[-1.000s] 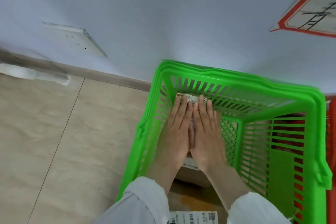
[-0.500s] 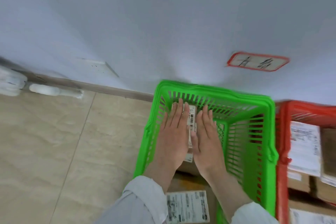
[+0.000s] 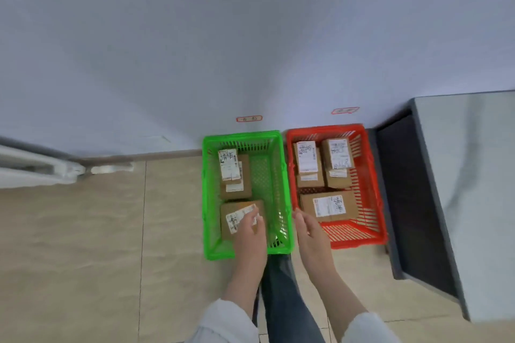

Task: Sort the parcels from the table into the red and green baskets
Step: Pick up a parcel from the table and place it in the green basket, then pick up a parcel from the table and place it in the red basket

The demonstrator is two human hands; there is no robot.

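- green basket and red basket sit side by side on the floor, red at 3 o'clock of green; both hold brown parcels
- left hand hangs over the near parcel in the green basket, fingers loose, gripping nothing; contact unclear
- right hand released, fingers straight, above the gap between baskets
- worktop at 3 o'clock

Head view, down onto green basket
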